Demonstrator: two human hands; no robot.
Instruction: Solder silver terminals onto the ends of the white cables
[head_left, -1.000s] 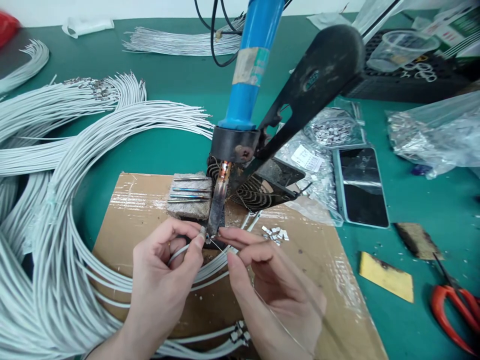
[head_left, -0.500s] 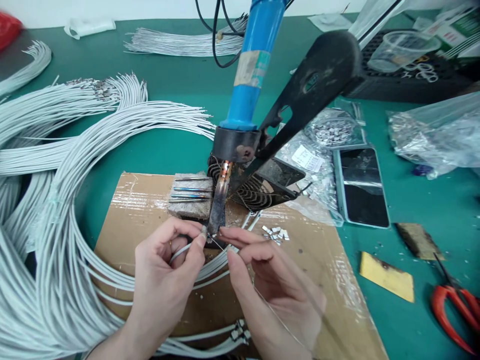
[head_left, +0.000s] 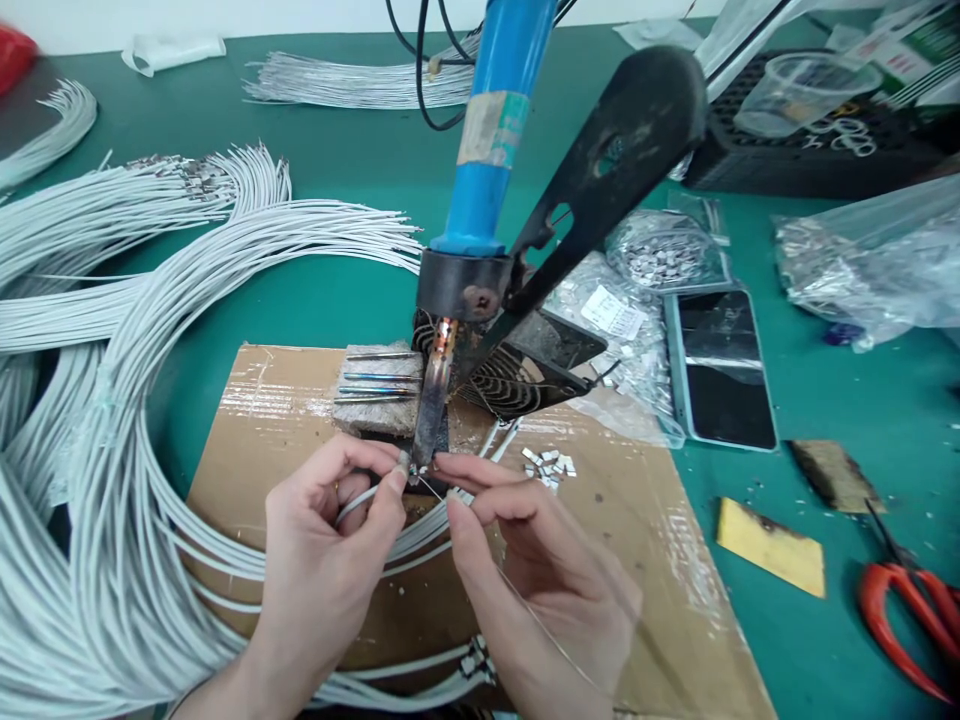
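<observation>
Pinched between the thumb and fingers of my left hand (head_left: 326, 545) is the end of a white cable (head_left: 357, 504), close under the tip of a soldering iron (head_left: 480, 170). The blue-handled iron is clamped in a black stand (head_left: 615, 160) and points down. My right hand (head_left: 547, 575) is closed on a thin solder wire (head_left: 553, 642), which runs across the palm and reaches toward the tip. The right fingertips come very near the left ones. The joint at the tip is too small to make out.
Large bundles of white cables (head_left: 127, 420) curve along the left. Small metal pieces (head_left: 549, 464) lie on the cardboard (head_left: 247, 420). To the right are a phone (head_left: 724, 370), a yellow sponge (head_left: 772, 548), red-handled pliers (head_left: 896, 610) and plastic bags (head_left: 664, 245). Tips rest on a grey block (head_left: 375, 405).
The whole view has shifted slightly, with things sitting a little further left. Both hands keep nearly the same pose at the iron's tip, with the same holds.
</observation>
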